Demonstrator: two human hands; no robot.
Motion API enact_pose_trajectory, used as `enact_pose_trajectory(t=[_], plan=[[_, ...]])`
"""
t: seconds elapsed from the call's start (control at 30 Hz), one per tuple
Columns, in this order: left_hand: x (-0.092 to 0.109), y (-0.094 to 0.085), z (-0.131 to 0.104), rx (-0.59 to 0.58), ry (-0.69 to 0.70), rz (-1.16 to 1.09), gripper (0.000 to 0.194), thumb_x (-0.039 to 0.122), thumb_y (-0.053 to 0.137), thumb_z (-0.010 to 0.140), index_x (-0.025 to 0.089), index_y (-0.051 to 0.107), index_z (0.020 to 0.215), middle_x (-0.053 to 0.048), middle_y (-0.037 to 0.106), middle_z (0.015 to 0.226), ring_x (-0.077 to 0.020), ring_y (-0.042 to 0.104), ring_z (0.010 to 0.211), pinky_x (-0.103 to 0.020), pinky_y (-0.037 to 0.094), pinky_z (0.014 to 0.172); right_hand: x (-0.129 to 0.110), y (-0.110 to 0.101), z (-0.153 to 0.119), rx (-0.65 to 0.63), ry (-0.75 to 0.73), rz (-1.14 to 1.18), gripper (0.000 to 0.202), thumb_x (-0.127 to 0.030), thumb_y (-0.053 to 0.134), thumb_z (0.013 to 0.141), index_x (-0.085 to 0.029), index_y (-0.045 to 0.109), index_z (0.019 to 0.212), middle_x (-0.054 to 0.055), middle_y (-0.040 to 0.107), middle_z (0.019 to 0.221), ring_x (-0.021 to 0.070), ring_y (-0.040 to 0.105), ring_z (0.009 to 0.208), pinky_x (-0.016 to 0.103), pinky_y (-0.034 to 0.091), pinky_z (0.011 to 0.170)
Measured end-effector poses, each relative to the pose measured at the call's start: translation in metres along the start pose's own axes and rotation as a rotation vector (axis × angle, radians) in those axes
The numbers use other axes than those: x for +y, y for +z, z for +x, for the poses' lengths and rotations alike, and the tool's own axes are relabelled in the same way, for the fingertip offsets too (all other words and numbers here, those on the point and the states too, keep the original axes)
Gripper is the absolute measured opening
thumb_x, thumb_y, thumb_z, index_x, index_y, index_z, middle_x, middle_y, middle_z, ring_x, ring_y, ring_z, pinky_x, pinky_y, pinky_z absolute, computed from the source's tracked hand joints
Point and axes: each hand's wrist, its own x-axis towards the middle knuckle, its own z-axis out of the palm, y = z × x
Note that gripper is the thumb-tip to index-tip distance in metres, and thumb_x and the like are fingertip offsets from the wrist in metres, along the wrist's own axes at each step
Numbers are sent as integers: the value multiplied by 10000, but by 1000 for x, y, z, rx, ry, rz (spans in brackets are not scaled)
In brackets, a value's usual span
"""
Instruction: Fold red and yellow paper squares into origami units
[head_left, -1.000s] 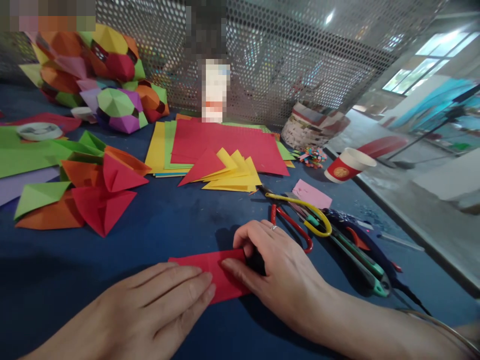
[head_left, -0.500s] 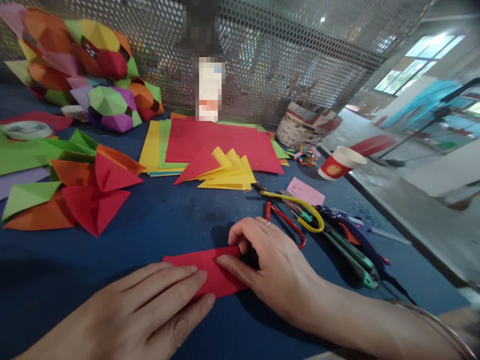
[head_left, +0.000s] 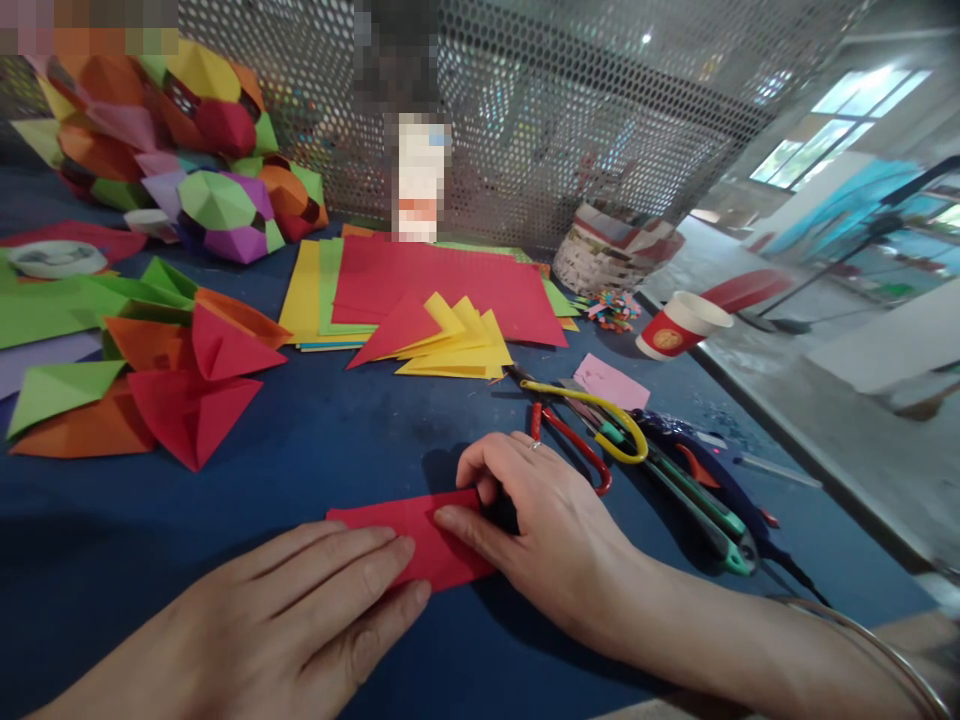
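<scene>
A folded strip of red paper (head_left: 427, 545) lies on the blue table in front of me. My left hand (head_left: 315, 600) rests flat over its left part, fingers stretched out and pressing it down. At the right end, my right hand (head_left: 540, 540) pinches the paper's edge between thumb and curled fingers. Beyond it are scissors with one yellow handle (head_left: 637, 435) and one red handle (head_left: 577, 455). A green utility knife (head_left: 705, 510) lies to the right of them.
Folded paper pieces (head_left: 195, 410) lie at the left, with colourful paper balls (head_left: 217, 205) behind. A stack of coloured sheets (head_left: 450, 280) carries folded yellow paper (head_left: 465, 345). A glue gun (head_left: 690, 450), a paper cup (head_left: 679, 325) and a woven basket (head_left: 600, 250) stand or lie right.
Both hands keep nearly the same place on the red paper. Only a very slight shift of the view shows.
</scene>
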Motion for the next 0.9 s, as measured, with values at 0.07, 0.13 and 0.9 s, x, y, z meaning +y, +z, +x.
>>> enact_pose_trajectory(t=[0.07,0.13,0.9], plan=[[0,0,0,-15,-1,7,527,140,466,938,274,616,1425,5,760,1305,-197,751,1121,-299,592,1005,0,0,0,-3,1,6,220,-211,798,879,-196,579,898,-34,608,769,148,571,692,307,414,688],[0,-1,0,-26,14,25,522,154,473,937,262,613,1428,3,756,1311,-201,751,1113,-302,593,999,0,0,-1,-8,6,8,219,-209,797,881,-194,579,901,-33,606,772,148,569,695,306,410,687],[2,1,-2,-85,-18,-20,496,289,336,1048,269,491,1519,8,749,1296,-214,706,1172,-360,565,1061,-8,-6,-7,-154,86,34,411,-439,849,818,-200,587,1025,33,648,1023,244,588,944,439,423,875]])
